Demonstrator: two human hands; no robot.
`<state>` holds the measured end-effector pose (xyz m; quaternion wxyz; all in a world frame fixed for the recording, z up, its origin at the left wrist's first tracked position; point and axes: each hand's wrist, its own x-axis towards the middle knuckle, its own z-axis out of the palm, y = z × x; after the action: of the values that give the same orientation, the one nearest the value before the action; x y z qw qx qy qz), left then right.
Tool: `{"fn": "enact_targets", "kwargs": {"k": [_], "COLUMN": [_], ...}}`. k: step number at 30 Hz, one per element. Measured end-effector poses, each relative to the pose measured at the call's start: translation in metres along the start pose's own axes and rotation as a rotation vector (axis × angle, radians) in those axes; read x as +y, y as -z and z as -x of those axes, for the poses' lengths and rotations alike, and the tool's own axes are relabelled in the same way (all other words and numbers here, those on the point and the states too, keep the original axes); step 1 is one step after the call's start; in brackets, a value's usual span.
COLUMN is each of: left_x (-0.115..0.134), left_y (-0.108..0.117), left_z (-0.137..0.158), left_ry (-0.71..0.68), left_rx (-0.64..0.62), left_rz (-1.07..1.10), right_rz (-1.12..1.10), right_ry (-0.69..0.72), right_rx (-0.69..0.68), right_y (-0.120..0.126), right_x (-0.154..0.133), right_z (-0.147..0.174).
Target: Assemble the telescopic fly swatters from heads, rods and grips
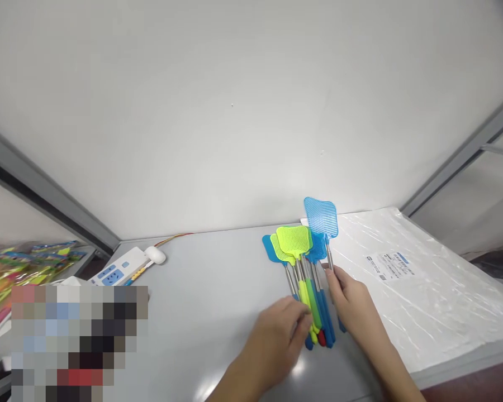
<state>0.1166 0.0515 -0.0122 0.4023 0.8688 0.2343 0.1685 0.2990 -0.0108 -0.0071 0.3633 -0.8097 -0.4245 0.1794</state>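
Several fly swatters lie bunched together on the grey table, with mesh heads at the far end and handles towards me. Among them are a lime yellow fly swatter (294,241) and a dark blue fly swatter (272,249). My right hand (352,298) is closed on the metal rod of a light blue fly swatter (322,219), at the right side of the bunch. Its head rises above the others. My left hand (279,332) is curled over the handles at the bunch's left side. Whatever lies between its fingers is hidden.
White plastic sheeting with a printed label (389,265) covers the table's right side. A power strip (119,268) and a white plug-like object (155,255) sit at the left. Colourful packaged items (29,268) lie beyond the table's left edge. A pale wall (235,139) stands behind.
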Motion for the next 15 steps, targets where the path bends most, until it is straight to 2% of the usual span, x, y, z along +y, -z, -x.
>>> {"fn": "enact_targets", "kwargs": {"k": [3,6,10,15], "left_x": [-0.015,-0.023,-0.024,-0.024], "left_y": [-0.002,-0.007,-0.014,-0.020], "left_z": [-0.006,-0.007,-0.006,-0.004], "left_ry": [0.006,-0.002,-0.030,-0.077], "left_rx": [0.090,0.128,0.121,0.064], "left_rz": [-0.060,-0.077,-0.085,-0.144], "right_rz": [0.162,0.240,0.269,0.302], "right_ry": [-0.026,-0.076,-0.117,-0.092], "right_rx": [-0.017,-0.032,-0.039,-0.104], "right_y": [-0.007,-0.017,-0.024,-0.026], "right_x": [0.005,0.006,0.006,0.010], "right_z": [-0.010,-0.015,-0.018,-0.019]}}
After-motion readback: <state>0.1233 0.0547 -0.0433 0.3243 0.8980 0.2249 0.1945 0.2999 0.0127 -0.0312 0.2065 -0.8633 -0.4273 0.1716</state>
